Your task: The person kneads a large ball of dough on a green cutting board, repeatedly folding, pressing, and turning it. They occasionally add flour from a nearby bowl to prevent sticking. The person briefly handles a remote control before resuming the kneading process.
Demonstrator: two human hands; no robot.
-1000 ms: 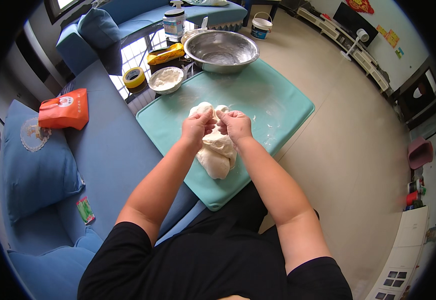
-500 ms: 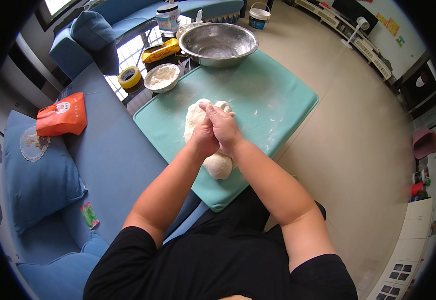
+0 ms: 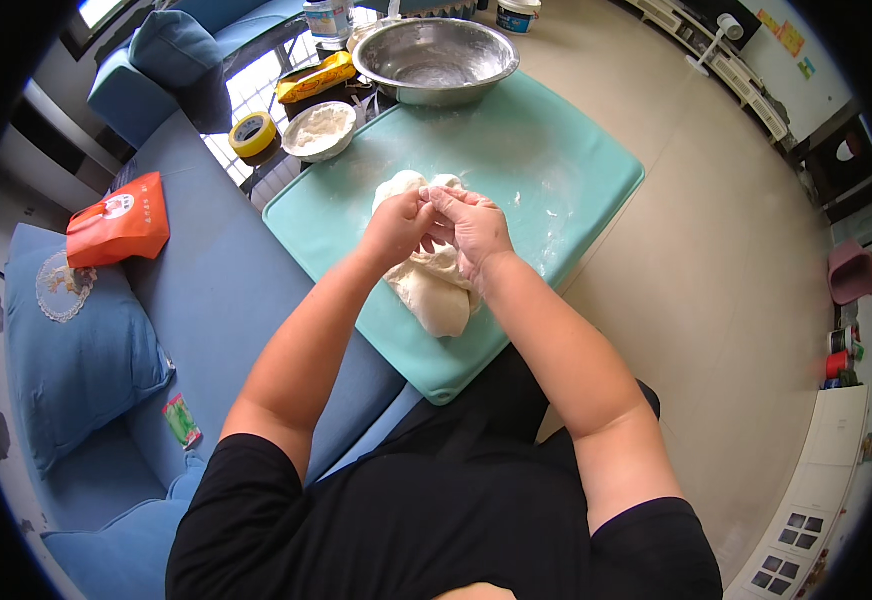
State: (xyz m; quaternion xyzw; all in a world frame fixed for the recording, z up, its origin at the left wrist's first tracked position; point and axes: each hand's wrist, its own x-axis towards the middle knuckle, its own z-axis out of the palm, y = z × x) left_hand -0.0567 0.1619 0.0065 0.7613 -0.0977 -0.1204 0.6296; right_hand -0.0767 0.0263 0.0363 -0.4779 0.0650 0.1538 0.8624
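Note:
A lump of white dough [image 3: 436, 300] lies on a floured teal board in front of me. Its far part shows beyond my fingers, and its middle is partly hidden below them. Over the dough my left hand [image 3: 396, 228] and my right hand [image 3: 478, 228] meet at the fingertips. The left fingers are curled in against the thumb. My right thumb and fingers close around the left fingertips, with white residue on the skin. Anything pinched between them is too small to make out. The teal board [image 3: 556, 170] has flour smears and small dough scraps.
At the board's far edge stands a large steel bowl [image 3: 436, 62]. Left of it are a bowl of flour [image 3: 318, 131], a yellow tape roll [image 3: 253, 134] and a yellow packet [image 3: 316, 78]. A blue sofa [image 3: 226, 250] with an orange bag [image 3: 119, 221] runs along the left.
My hands were clasped and pressed on the dough; they have come up and apart, now touching only at the fingertips. More of the dough's middle shows. The view has tilted slightly down.

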